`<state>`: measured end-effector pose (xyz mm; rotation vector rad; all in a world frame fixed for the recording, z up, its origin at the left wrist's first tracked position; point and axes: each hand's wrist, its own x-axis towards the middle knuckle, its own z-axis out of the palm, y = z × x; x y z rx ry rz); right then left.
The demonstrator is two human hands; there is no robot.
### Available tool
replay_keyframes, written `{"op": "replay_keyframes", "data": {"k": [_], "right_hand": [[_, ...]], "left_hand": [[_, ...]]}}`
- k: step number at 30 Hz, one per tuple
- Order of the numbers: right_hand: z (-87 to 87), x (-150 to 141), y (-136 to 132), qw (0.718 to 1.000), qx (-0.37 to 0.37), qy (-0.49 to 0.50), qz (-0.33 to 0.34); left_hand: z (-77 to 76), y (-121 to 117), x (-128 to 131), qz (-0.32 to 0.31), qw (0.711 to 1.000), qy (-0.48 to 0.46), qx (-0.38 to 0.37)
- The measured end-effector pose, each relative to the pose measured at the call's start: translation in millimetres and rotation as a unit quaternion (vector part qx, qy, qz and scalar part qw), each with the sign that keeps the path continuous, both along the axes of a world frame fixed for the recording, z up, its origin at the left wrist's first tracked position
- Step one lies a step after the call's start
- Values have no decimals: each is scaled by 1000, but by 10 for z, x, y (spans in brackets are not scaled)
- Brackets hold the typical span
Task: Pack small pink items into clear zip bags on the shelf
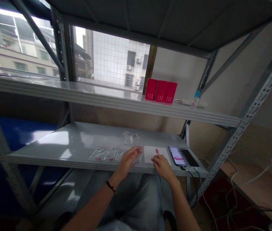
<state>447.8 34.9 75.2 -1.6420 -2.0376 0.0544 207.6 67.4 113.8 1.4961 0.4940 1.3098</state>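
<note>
My left hand (128, 160) is curled above the shelf's front edge, its fingers around a clear plastic zip bag (137, 159) that partly shows below them. My right hand (162, 165) rests at the lower edge of a white sheet of paper (148, 154), its fingers bent and drawn together. What lies under those fingertips is hidden. Small red pieces (157, 151) lie on the paper just beyond the right hand. Left of my left hand, several clear zip bags (109, 154) lie in a row with small red bits inside. More clear bags (129, 138) lie behind.
Two phones, one with a lit screen (176, 155) and one dark (191, 158), lie right of the paper with cables hanging off the edge. Three red boxes (162, 91) and a small blue-capped bottle (195, 98) stand on the shelf above. A metal upright (225, 144) bounds the right side.
</note>
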Motion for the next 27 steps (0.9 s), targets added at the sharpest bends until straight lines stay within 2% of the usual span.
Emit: {"op": "replay_keyframes", "data": {"k": [3, 6, 8, 10, 13, 16, 19, 21, 23, 27], "right_hand": [[109, -62, -94, 998, 28, 56, 13], [270, -370, -379, 979, 61, 177, 85], [343, -685, -645, 956, 31, 235, 174], [343, -1003, -895, 938, -37, 224, 260], [194, -1332, -1128, 928, -85, 219, 289], [-26, -1442, -1213, 929, -81, 261, 250], [-164, -1463, -1306, 935, -62, 278, 214], [-185, -1493, -1420, 941, -46, 264, 204], [-170, -1542, -1566, 945, -31, 252, 204], [-129, -1621, -1854, 938, -4, 294, 184]], "left_hand": [[-250, -282, -306, -26, 997, 46, -51], [-600, -548, -579, -29, 992, 66, -99], [-830, -706, -714, -15, 987, 72, -143], [-1016, -846, -816, 9, 979, 74, -192], [-1145, -1011, -923, 27, 968, 87, -235], [-1063, -1127, -982, 3, 971, 124, -203], [-847, -1256, -1010, -10, 978, 190, -90], [-702, -1375, -1026, 19, 972, 232, -11], [-597, -1516, -1045, 62, 963, 259, 36], [-503, -1804, -1094, 105, 957, 265, 56]]}}
